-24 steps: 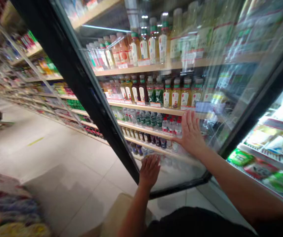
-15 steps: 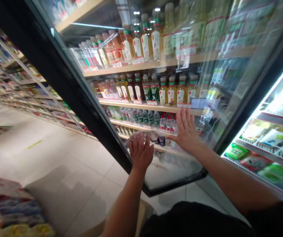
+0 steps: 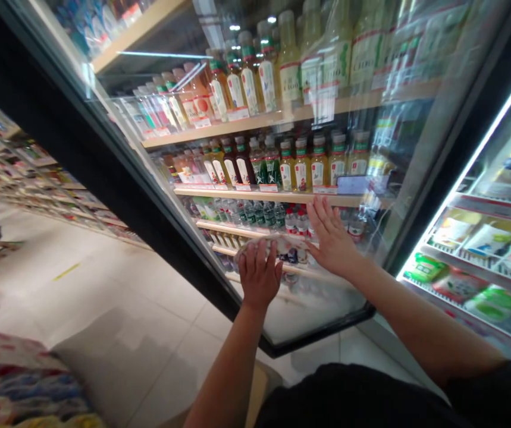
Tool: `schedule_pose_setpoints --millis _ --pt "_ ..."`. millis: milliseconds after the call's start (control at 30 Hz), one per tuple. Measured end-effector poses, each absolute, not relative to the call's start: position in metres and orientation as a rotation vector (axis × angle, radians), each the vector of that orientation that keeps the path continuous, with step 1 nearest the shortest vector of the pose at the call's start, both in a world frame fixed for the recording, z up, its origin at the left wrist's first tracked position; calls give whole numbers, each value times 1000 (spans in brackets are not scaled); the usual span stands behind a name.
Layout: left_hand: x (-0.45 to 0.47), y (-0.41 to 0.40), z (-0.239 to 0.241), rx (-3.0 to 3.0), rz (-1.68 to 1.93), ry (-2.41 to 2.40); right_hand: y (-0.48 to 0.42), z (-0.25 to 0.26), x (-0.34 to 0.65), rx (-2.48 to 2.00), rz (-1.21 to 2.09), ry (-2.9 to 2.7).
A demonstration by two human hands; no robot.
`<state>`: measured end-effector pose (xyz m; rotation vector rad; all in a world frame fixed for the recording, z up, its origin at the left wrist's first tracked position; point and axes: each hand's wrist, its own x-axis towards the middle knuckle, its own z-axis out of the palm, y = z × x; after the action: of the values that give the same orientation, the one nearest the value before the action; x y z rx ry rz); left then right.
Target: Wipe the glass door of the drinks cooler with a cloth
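Hands on cooler door

Left hand (image 3: 259,276), fingers together, pins a cloth (image 3: 293,242) to the glass of the open door (image 3: 322,315), toward its lower edge. Right hand (image 3: 333,241) lies flat just beside, fingers spread, holding nothing, likely bracing the swung-out door against the push. Bottles (image 3: 300,169) on shelves show through the glass
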<state>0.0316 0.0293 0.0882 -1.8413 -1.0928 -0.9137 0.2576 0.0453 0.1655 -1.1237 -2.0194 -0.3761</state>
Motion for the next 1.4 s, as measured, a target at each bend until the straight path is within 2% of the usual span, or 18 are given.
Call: schedule_pose_setpoints --millis 167,400,467,633,733,867,933,1000,1200,1267,1400 --pt "51 15 53 -2151 -715 -823 42 181 281 -968 -237 -2119" --pt "61 39 132 -1878 -912 -1064 42 182 287 -916 -175 -2134" --pt "65 38 121 -1976 -878 -972 42 181 286 -931 -160 -2130" --pt "65 16 50 -2253 -672 -617 42 181 289 -910 -190 -2153" --pt "55 15 61 -2242 -675 -630 42 181 288 -917 -200 -2152" --pt "51 31 126 -2047 -851 -827 38 180 283 -959 -170 -2121" --pt "55 37 143 -1981 -958 -892 36 180 282 -960 -150 -2114" --pt "60 38 138 -2090 -973 -830 35 182 283 -952 -137 -2111" --pt "74 11 76 -2439 -899 -541 32 181 285 -929 -127 -2121" --pt "76 2 76 -2458 -991 -588 32 179 283 -939 -119 -2121" --pt "68 -3 107 -2329 -1301 -784 32 177 281 -986 -107 -2107"
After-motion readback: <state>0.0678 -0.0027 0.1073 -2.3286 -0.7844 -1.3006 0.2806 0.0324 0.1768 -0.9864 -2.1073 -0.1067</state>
